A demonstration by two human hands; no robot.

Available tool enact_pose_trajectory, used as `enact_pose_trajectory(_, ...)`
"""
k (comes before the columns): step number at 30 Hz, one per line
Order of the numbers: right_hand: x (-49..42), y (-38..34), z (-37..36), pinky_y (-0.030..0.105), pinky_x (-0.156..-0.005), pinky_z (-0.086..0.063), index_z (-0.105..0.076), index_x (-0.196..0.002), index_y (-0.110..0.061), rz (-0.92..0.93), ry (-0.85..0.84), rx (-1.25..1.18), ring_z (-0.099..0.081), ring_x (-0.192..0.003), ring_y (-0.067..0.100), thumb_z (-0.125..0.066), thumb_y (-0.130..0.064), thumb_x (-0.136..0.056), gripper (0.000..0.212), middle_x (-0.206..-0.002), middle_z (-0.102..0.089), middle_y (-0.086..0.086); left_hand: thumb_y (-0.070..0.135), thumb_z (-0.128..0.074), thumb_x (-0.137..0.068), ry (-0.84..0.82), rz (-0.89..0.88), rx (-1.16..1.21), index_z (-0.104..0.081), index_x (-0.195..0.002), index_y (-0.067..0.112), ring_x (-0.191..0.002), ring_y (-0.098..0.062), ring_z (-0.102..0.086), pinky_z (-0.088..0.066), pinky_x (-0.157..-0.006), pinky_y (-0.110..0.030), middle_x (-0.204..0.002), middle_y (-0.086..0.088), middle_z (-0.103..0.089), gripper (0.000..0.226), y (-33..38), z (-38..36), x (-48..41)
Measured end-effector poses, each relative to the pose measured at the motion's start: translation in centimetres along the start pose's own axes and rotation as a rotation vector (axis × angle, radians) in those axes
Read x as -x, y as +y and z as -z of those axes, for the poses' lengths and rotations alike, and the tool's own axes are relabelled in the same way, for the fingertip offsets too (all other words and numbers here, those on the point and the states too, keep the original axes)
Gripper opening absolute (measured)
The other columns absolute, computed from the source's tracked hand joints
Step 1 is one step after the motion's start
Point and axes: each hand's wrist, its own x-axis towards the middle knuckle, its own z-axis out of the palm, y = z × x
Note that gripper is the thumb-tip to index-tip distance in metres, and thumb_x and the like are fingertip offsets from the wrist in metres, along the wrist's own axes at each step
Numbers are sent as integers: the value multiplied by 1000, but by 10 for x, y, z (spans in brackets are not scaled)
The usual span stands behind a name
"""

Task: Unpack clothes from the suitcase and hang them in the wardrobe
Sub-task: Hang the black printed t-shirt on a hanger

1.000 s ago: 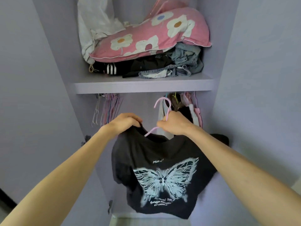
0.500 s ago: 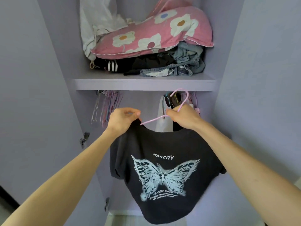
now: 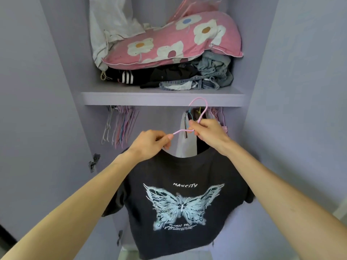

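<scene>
Head view: left hand (image 3: pixel 150 143) and right hand (image 3: pixel 210 134) pinch the pink hanger (image 3: pixel 184 130); black T-shirt (image 3: pixel 180 173) hides its ends.

**All we can see of ourselves: two bare arms**

So in our head cam it's just arms and hands. Our left forearm (image 3: pixel 75 212) fills the 7 o'clock corner and our right forearm (image 3: pixel 281 194) the 4 o'clock side. Both are bare from the frame edge right up to the wrist. Our left hand (image 3: pixel 150 145) is just off the middle at 8 o'clock and our right hand (image 3: pixel 210 136) at 3 o'clock, both bare too. The left thumbnail looks short and plain. There's a tiny faint mark on the right forearm, too small to make out.
</scene>
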Motion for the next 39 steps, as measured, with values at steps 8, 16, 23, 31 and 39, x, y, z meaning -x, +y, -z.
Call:
enact_pose_trajectory(8, 17, 18, 4, 20, -79, -47, -71, -98, -23, 46, 22, -99, -60, -81, 4, -52, -40, -99, 26, -85, -67, -11, 47, -48, -101, -12, -28, 14, -71, -93, 19, -64, -9, -51, -35, -59, -14, -70, 6, -59, 37, 22, -14, -5)
enact_pose_trajectory(16, 58, 91, 3, 28, -79, -35, -61, -88, -17, -153, -12, 294, -56, -84, 16, -27, -47, -105, 48, -87, -64, 1, 43, -49, -101, 42, 63, -2, -65, -97, 22, -81, -8, -63, -51, -77, -30, -80, 9, -69, 26, -3, 2, -8)
enact_pose_trajectory(23, 57, 115, -9, 35, -67, -36, -40, -67, -24, 17, 63, 477, -47, -60, 15, -32, -42, -106, 43, -61, -47, -4, 56, -49, -97, -68, 67, -25, -71, -100, 27, -78, -13, -56, -39, -64, -18, -92, 6, -61, 36, 17, -13, -12)
enact_pose_trajectory(31, 57, 117, -5, 34, -77, -39, -44, -66, -26, -16, 24, 567, -49, -60, 7, -36, -44, -104, 43, -58, -48, -5, 45, -48, -101, 10, 111, 11, -67, -99, 22, -62, -10, -46, -37, -57, -17, -79, 2, -58, 31, 3, -19, -3)
enact_pose_trajectory(39, 62, 127, 0, 22, -56, -36, -55, -85, -18, 87, 34, 446, -49, -58, 7, -40, -31, -105, 28, -63, -50, -7, 37, -48, -102, 64, 115, 17, -63, -102, 18, -94, -20, -60, -43, -67, -19, -101, -5, -67, 24, 7, -24, -7)
